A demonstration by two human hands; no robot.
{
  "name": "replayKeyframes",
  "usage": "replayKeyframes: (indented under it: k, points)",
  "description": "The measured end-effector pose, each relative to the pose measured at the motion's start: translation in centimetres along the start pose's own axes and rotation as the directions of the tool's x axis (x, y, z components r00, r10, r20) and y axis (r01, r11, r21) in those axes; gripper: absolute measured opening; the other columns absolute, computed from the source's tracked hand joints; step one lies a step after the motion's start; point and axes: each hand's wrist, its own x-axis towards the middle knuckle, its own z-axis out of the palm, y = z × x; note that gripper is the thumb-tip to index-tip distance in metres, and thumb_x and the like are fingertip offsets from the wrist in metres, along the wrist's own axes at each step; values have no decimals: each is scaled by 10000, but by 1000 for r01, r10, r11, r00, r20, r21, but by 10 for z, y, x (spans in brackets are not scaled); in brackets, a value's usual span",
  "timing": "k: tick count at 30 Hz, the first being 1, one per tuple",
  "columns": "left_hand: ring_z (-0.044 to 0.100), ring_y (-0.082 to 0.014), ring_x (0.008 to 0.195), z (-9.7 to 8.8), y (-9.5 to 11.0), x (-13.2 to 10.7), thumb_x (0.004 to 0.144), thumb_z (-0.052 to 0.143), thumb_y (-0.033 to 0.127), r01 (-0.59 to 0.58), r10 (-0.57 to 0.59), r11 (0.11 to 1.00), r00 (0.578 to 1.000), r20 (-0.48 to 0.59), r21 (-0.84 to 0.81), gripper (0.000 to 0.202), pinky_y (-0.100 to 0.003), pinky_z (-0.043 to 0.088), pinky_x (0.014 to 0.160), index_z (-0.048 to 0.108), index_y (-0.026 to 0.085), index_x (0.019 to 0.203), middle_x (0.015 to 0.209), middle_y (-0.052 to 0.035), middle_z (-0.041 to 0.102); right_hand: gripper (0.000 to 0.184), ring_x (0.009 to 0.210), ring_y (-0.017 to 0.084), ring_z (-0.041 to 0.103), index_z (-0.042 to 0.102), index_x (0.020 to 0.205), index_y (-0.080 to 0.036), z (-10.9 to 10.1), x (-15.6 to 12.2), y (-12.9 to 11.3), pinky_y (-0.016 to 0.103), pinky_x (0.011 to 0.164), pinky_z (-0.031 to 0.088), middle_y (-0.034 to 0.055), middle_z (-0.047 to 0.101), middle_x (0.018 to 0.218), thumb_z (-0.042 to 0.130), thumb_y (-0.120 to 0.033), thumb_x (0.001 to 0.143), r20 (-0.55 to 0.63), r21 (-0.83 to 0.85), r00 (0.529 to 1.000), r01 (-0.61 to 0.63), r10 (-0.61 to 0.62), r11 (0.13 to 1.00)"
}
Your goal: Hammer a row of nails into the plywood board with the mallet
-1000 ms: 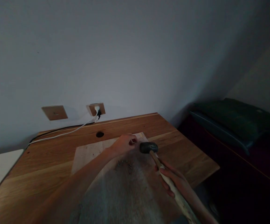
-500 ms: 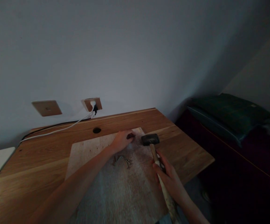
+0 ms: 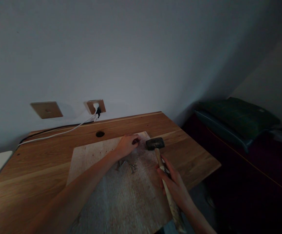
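My right hand (image 3: 173, 183) is wrapped round the wooden handle of a hammer (image 3: 155, 143), whose dark head hovers near the far right corner of a pale wooden board (image 3: 131, 198). My left hand (image 3: 127, 144) reaches across the board, its fingertips pinched together on something small and dark I cannot make out, just left of the hammer head. Several loose nails (image 3: 126, 165) lie in a small heap on the board below my left wrist.
The board lies on a brown wooden desk (image 3: 41, 162) with a round cable hole (image 3: 100, 133). A white cable (image 3: 58, 133) runs to a wall socket (image 3: 95, 106). A dark cushioned seat (image 3: 235, 120) stands at the right, past the desk's edge.
The view has tilted down a little, so the board and nails show more fully. The hammer head has dropped slightly toward the board. My left hand keeps its pinch in the same spot.
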Motion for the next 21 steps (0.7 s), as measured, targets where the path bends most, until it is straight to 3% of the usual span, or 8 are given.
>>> replayKeyframes:
  k: [9, 13, 15, 17, 19, 21]
  points:
    - [728, -226, 1028, -1, -2, 0, 892, 615, 109, -24, 23, 999, 1000, 9, 32, 258, -337, 545, 974, 776, 224, 1057, 1064, -45, 790, 877, 459, 175, 548, 334, 1641, -195, -6, 3, -2, 275, 431, 475, -79, 545, 567, 590, -567, 890, 39, -57, 999, -16, 18, 998]
    - [715, -246, 1069, -2, -1, -1, 891, 614, 118, -32, 31, 998, 999, 24, 51, 270, -374, 539, 1013, 780, 226, 1074, 1091, -61, 790, 840, 407, 186, 553, 410, 1610, -191, -17, 10, -9, 284, 402, 471, -73, 562, 536, 555, -627, 906, 49, -174, 998, -33, 42, 984]
    - [708, -250, 1093, -2, -1, -1, 892, 617, 122, -35, 34, 998, 999, 29, 56, 264, -378, 533, 1026, 779, 230, 1070, 1099, -62, 790, 722, 473, 214, 643, 488, 1565, -214, -23, 14, -10, 318, 451, 529, -7, 694, 670, 491, -599, 954, 27, -295, 999, 36, -30, 955]
    - [713, -243, 1078, -1, -1, 0, 902, 624, 146, -33, 31, 998, 999, 33, 54, 236, -360, 540, 1008, 775, 231, 1063, 1100, -57, 790, 614, 771, 283, 786, 551, 1515, -216, -28, 19, -9, 392, 681, 629, 96, 804, 989, 451, -521, 992, 26, -442, 979, 193, -203, 876]
    - [730, -233, 1023, 0, -2, 3, 909, 627, 169, -23, 21, 999, 999, 38, 48, 208, -334, 558, 954, 772, 225, 1046, 1071, -49, 794, 575, 1156, 348, 745, 557, 1507, -171, -30, 22, -8, 474, 967, 587, 175, 754, 1297, 423, -438, 1016, 76, -572, 930, 336, -359, 748]
    - [742, -230, 967, 1, -4, 6, 889, 632, 160, -14, 12, 999, 999, 46, 41, 204, -317, 568, 902, 772, 217, 1027, 1024, -44, 798, 586, 1302, 379, 664, 498, 1548, -122, -29, 25, -10, 526, 1058, 526, 219, 681, 1424, 384, -387, 1037, 146, -664, 910, 381, -388, 643]
